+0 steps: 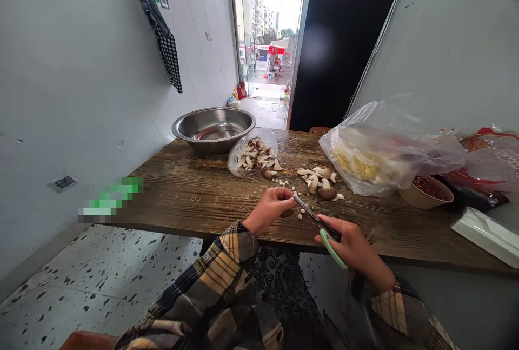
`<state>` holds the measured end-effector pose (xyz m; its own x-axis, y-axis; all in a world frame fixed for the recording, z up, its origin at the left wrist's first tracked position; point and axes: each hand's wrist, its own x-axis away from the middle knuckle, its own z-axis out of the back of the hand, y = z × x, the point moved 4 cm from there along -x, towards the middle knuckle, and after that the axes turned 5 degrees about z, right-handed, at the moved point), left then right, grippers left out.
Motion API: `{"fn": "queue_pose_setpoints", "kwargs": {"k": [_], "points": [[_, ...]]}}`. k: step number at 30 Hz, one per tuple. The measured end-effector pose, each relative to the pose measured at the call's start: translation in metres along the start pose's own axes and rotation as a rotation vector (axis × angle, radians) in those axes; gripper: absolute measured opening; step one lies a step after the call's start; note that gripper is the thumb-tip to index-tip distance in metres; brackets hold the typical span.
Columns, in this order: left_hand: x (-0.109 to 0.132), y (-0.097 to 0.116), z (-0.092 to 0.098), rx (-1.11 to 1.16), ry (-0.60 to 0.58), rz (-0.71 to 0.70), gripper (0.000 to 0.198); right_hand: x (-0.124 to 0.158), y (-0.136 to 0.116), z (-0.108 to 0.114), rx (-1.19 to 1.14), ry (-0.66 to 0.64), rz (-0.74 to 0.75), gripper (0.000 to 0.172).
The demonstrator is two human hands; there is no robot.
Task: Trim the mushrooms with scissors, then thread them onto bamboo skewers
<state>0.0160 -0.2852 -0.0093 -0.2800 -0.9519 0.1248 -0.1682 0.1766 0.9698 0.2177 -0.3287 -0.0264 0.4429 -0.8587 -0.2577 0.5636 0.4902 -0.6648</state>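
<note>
Your left hand [272,208] is pinched closed, apparently on a mushroom, whose brown cap [287,213] shows just under the fingers. Your right hand [351,239] is wrapped round the scissors [314,217], whose blade tips reach your left fingertips; whether the blades are parted there, you can't tell from this view. By the look of it you're partway through the cutting: small white bits [300,216] lie beside and just beyond your pinch, and a loose pile [314,183] sits beyond the blades and a little right. That pile may be the finished share, though nothing shows it for certain. Plenty seems left, since the small bag [255,155], beyond your left hand and slightly left, is well filled with mushrooms. As for room, the table [182,193] gives you a broad stretch of wood left of your left hand. Its near edge runs close beneath your grip, and the green handle appears to cross it, so keep falling pieces on the far side. Past the small bag, the bowl [211,146] limits your reach at far left; beyond your right hand and to the right, the big bag [365,160] and tub [419,204] narrow that side.
</note>
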Motion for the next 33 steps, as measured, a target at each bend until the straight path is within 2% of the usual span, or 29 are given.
{"fn": "queue_pose_setpoints", "kwargs": {"k": [7,10,14,17,19,25,30,33], "points": [[0.002,-0.010,0.004,-0.083,0.039,0.076,0.035,0.008,0.002,-0.002,0.039,-0.063,-0.004,0.051],[0.004,-0.010,0.005,-0.144,0.031,0.067,0.033,0.011,0.003,-0.002,0.049,-0.078,-0.022,0.048],[0.005,-0.004,0.014,-0.191,0.116,-0.062,0.033,0.015,0.008,0.004,0.061,0.018,-0.088,0.050],[0.004,-0.001,0.020,-0.069,0.182,-0.120,0.034,0.018,0.013,0.008,0.052,0.119,-0.124,0.050],[0.005,0.000,0.021,0.025,0.186,-0.126,0.034,0.018,0.015,0.009,0.042,0.153,-0.136,0.050],[0.011,-0.002,0.011,0.122,0.096,-0.075,0.039,0.017,0.013,0.007,0.018,0.183,-0.139,0.052],[0.020,-0.004,0.000,0.044,-0.009,0.101,0.049,0.014,0.015,0.006,-0.022,0.196,-0.194,0.057],[0.021,-0.004,-0.006,0.019,-0.102,0.103,0.055,0.010,0.017,0.005,-0.074,0.229,-0.189,0.057]]}}
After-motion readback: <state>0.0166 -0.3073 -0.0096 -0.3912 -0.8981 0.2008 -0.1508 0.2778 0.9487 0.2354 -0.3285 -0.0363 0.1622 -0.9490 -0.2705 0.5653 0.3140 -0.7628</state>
